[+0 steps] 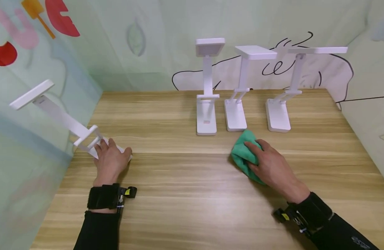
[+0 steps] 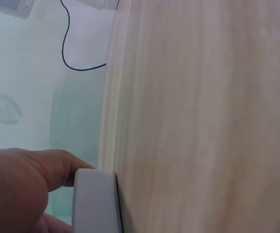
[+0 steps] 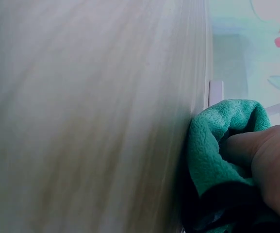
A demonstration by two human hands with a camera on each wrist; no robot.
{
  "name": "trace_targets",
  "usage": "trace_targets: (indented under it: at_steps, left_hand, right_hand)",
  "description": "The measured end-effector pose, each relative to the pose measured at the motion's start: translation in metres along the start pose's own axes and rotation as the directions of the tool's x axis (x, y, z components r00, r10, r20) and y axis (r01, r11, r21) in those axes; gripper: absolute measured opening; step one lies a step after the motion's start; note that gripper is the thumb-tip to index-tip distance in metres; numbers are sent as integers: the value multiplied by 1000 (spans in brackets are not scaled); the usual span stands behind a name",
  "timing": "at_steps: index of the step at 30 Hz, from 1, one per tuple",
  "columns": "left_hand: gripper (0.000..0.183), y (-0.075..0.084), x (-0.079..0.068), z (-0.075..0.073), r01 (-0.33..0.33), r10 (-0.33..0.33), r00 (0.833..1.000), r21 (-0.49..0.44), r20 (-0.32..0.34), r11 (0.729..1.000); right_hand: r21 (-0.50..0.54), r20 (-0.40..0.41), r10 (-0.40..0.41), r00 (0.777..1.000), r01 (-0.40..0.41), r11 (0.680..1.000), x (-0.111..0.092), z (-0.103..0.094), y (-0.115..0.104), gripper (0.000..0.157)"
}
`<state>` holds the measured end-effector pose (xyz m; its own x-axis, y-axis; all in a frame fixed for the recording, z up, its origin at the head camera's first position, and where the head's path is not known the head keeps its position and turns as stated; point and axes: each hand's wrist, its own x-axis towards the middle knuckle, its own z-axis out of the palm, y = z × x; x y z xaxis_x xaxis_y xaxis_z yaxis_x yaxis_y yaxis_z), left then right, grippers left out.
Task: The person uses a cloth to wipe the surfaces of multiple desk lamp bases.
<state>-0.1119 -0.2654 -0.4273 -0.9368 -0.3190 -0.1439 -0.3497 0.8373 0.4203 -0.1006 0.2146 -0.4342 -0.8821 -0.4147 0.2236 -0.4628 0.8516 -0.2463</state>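
At the table's left side, my left hand (image 1: 111,163) grips the base of a white desk lamp (image 1: 62,116) whose arm leans out to the left. In the left wrist view, the thumb (image 2: 57,167) lies against the end of the lamp's base (image 2: 97,201). My right hand (image 1: 274,170) holds a bunched green cloth (image 1: 245,152) against the tabletop, just in front of the other lamps. Seen from the right wrist, the cloth (image 3: 207,155) is folded around the fingers, and part of that hand is out of frame.
Three more white desk lamps stand in a row toward the back: one (image 1: 206,118) left, one (image 1: 236,116) in the middle, one (image 1: 278,116) right. A printed cloth backdrop (image 1: 117,52) borders the wooden table (image 1: 179,194) at the back and both sides.
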Motion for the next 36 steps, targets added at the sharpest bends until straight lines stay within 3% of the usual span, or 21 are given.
trace_targets:
  at_steps: [9, 20, 36]
  left_hand:
    - [98, -4, -1, 0, -34, 32, 999, -43, -42, 998]
    - [100, -2, 1, 2, -53, 52, 999, -40, -6, 998]
    - [98, 18, 0, 13, -217, 218, 973, -17, 74, 976]
  right_hand:
    - [-18, 10, 0, 1000, 1, 1000, 1, 1, -1, 65]
    - [-20, 11, 6, 1000, -6, 1000, 0, 1, -1, 65]
    - [-13, 1, -11, 1000, 11, 1000, -1, 1, 0, 66]
